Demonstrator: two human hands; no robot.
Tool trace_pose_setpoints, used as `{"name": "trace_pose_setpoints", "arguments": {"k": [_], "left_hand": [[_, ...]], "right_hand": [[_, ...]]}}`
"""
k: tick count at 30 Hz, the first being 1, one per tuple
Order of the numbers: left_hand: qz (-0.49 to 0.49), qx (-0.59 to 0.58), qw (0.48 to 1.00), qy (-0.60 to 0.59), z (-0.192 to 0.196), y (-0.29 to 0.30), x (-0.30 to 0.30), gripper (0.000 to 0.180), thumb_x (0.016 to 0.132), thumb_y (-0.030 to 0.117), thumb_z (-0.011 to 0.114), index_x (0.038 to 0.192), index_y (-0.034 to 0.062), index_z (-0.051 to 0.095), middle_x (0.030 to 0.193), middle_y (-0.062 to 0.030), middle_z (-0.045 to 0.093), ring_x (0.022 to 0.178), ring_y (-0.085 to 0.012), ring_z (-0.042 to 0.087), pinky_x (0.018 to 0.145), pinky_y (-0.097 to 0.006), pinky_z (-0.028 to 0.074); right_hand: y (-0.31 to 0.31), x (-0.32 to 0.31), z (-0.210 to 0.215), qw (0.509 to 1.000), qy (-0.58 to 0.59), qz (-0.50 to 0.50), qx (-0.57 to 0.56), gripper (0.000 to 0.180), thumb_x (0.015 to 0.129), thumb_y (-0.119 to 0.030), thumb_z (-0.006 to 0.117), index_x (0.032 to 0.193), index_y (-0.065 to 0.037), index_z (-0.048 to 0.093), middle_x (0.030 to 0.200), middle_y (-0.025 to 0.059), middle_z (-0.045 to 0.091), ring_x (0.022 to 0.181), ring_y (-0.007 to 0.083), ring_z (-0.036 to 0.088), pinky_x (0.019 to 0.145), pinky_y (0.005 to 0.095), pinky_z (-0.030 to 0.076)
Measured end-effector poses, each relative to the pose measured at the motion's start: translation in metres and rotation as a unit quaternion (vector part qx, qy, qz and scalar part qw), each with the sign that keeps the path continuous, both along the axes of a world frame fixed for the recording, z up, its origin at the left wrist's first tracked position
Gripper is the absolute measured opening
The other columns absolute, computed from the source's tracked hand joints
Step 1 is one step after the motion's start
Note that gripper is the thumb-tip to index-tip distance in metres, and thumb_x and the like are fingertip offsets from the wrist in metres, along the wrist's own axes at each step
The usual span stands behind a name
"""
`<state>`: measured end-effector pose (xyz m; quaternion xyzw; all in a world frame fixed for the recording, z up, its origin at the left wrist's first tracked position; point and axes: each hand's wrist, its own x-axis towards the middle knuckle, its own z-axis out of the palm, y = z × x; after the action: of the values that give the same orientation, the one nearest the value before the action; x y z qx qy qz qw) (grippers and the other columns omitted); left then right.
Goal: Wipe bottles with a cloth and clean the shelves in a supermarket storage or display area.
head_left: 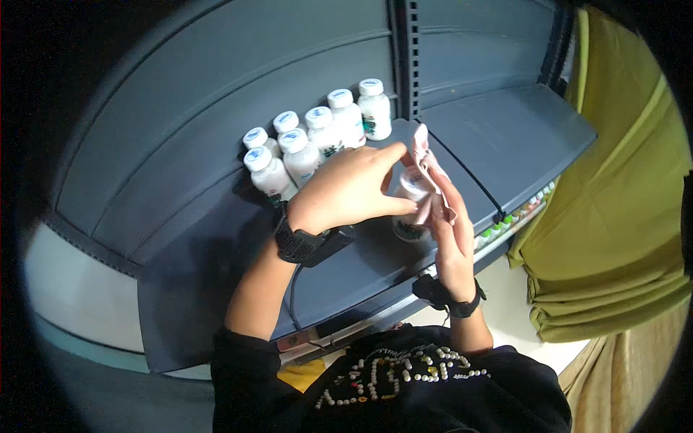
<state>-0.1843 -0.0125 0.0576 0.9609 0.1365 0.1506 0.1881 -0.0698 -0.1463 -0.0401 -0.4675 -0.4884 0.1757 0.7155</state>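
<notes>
Closest is the person's black shirt [433, 408], with white beads [373, 379] sewn on the front. Both arms reach up over a dark gray shelf [216, 289]. There is a black band on the left wrist [294, 242] and one on the right wrist [464, 307].

The right hand [451, 238] has a pink cloth [422, 155] tucked against its fingers, and it holds the cloth quite closed. The left hand [354, 187] is on the other side. Its thumb and first finger are spread wide, with a gap between them. The first finger is by the cloth's edge, and the thumb is right at the bottle. I cannot tell if the left hand has hold of anything.

A white bottle [408, 229] is between the two hands, over the shelf, partly hidden by the cloth and thumb. I cannot tell if it stands on the shelf or is lifted.

Past the left hand, seven more bottles [345, 119] with white lids stand close together on the shelf. Behind them is a gray back wall [216, 65]. Off to the right, there is more gray shelf, and a green curtain [613, 180] hangs beside it.
</notes>
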Motion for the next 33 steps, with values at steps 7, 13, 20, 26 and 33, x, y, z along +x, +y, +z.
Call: {"name": "trace_pose_setpoints", "arguments": {"k": [7, 13, 20, 26, 33], "left_hand": [[-0.029, -0.140, 0.988, -0.058, -0.014, 0.001, 0.022, 0.035, 0.070, 0.017, 0.074, 0.093, -0.0022, 0.057, 0.080, -0.0190, 0.065, 0.077, -0.0297, 0.066, 0.068, -0.035, 0.049], [-0.003, -0.119, 0.993, 0.003, 0.004, -0.017, 0.038, 0.037, 0.070, 0.009, 0.072, 0.103, -0.0013, 0.059, 0.086, -0.0137, 0.067, 0.082, -0.0236, 0.065, 0.073, -0.033, 0.049], [-0.014, -0.154, 0.988, -0.020, 0.002, -0.039, 0.041, 0.036, 0.076, 0.018, 0.075, 0.103, 0.0017, 0.057, 0.084, -0.0036, 0.064, 0.073, -0.0097, 0.057, 0.066, -0.025, 0.046], [0.056, -0.078, 0.994, -0.045, 0.013, -0.064, 0.052, 0.034, 0.076, 0.019, 0.076, 0.100, 0.0013, 0.059, 0.079, -0.0012, 0.062, 0.062, -0.0050, 0.055, 0.046, -0.020, 0.043], [0.074, -0.083, 0.982, -0.153, -0.007, -0.089, 0.049, 0.030, 0.069, 0.014, 0.081, 0.078, 0.0002, 0.055, 0.071, -0.0057, 0.064, 0.065, -0.0072, 0.059, 0.057, -0.024, 0.047]], "right_hand": [[-0.014, 0.019, 0.014, 0.977, -0.192, -0.078, 0.048, 0.042, 0.082, -0.001, 0.043, 0.123, -0.001, 0.053, 0.132, 0.0227, 0.048, 0.129, 0.0382, 0.039, 0.107, 0.0422, 0.030], [-0.017, 0.045, 0.042, 0.944, -0.300, -0.102, 0.088, 0.030, 0.080, -0.002, 0.043, 0.105, -0.002, 0.058, 0.116, 0.0176, 0.057, 0.114, 0.0399, 0.050, 0.097, 0.0464, 0.038], [-0.023, 0.087, 0.029, 0.994, -0.058, -0.086, 0.031, 0.029, 0.086, -0.004, 0.039, 0.109, 0.000, 0.056, 0.103, 0.0202, 0.064, 0.097, 0.0318, 0.063, 0.085, 0.0379, 0.048], [-0.019, 0.116, -0.011, 0.992, -0.093, -0.082, -0.032, 0.027, 0.088, -0.011, 0.042, 0.107, -0.003, 0.058, 0.107, 0.0171, 0.064, 0.102, 0.0321, 0.061, 0.088, 0.0375, 0.047], [0.001, 0.128, -0.031, 0.973, -0.195, -0.112, -0.050, 0.025, 0.086, -0.016, 0.045, 0.104, -0.006, 0.061, 0.095, 0.0180, 0.066, 0.091, 0.0361, 0.062, 0.080, 0.0428, 0.048]]}}
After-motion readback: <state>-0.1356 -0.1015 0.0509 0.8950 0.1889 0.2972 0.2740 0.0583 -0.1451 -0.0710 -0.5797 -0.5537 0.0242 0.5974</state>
